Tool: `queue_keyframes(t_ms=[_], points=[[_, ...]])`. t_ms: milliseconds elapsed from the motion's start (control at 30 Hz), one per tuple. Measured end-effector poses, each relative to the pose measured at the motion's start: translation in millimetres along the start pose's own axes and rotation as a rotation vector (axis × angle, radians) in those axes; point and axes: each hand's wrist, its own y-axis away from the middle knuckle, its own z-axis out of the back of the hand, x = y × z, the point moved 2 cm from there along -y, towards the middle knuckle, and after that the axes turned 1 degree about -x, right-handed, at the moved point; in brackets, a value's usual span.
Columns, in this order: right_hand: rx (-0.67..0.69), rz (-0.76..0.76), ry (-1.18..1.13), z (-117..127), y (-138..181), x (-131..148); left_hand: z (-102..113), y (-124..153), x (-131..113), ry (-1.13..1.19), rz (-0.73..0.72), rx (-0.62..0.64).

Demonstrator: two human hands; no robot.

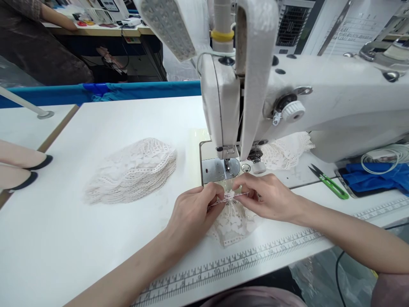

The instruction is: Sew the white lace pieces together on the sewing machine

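Note:
Both hands pinch a piece of cream lace (pixel 234 224) just in front of the sewing machine (pixel 223 115). My left hand (pixel 198 209) has thumb and forefinger closed on the lace's gathered upper edge. Opposite it, my right hand (pixel 266 196) is closed on the same edge from the right. Between them the lace bunches at the middle, and its scalloped part hangs down toward me over the table. The needle and presser foot (pixel 227 165) stand a little beyond the fingers, above the metal needle plate (pixel 212 169); the lace lies apart from them.
A stack of lace pieces (pixel 134 170) lies left on the white table (pixel 105 251). More lace (pixel 286 151) sits behind the needle. Green-handled thread snips (pixel 332 185) and blue cloth (pixel 377 175) are at right. A ruler strip (pixel 230 266) follows the front edge. Another person's arm (pixel 59 19) shows beyond.

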Motion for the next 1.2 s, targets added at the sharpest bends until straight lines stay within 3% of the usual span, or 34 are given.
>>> queue_keyframes(t_ms=[733,900,1000,1100,1200], points=[[0.023,0.066,0.061,-1,1,1,3,0,-2,0.019,0.013,-0.013],[-0.134,0.259,0.219,1,2,3,4,2,-4,-0.031,-0.078,-0.052],[-0.256,0.517,0.445,4,5,10,5,2,-7,-0.005,-0.062,-0.037],[-0.251,0.769,0.598,6,7,18,5,0,-8,0.005,-0.065,0.015],[-0.236,0.881,0.658,7,9,22,4,-1,-9,0.026,-0.195,-0.002]])
